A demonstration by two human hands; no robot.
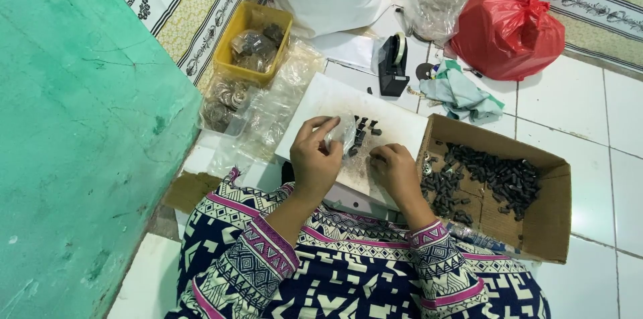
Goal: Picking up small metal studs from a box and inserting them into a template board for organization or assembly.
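Her left hand (313, 158) pinches a small clear plastic bag (343, 133) over the white board (328, 101), while the right hand (396, 170) rests curled beside small dark parts (364, 133), its grip hidden.

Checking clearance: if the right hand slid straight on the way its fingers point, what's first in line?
Likely the small black parts on the white board: the right hand points up-left along it, toward the clear bag in the left hand. Depth is unclear.

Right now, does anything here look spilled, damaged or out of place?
Nothing looks spilled. The cardboard box of small dark parts lies open with a flap folded flat, the white board is smudged dark, and a crumpled cloth lies on the floor. The left hand holds a small clear bag; the right hand rests on the board.
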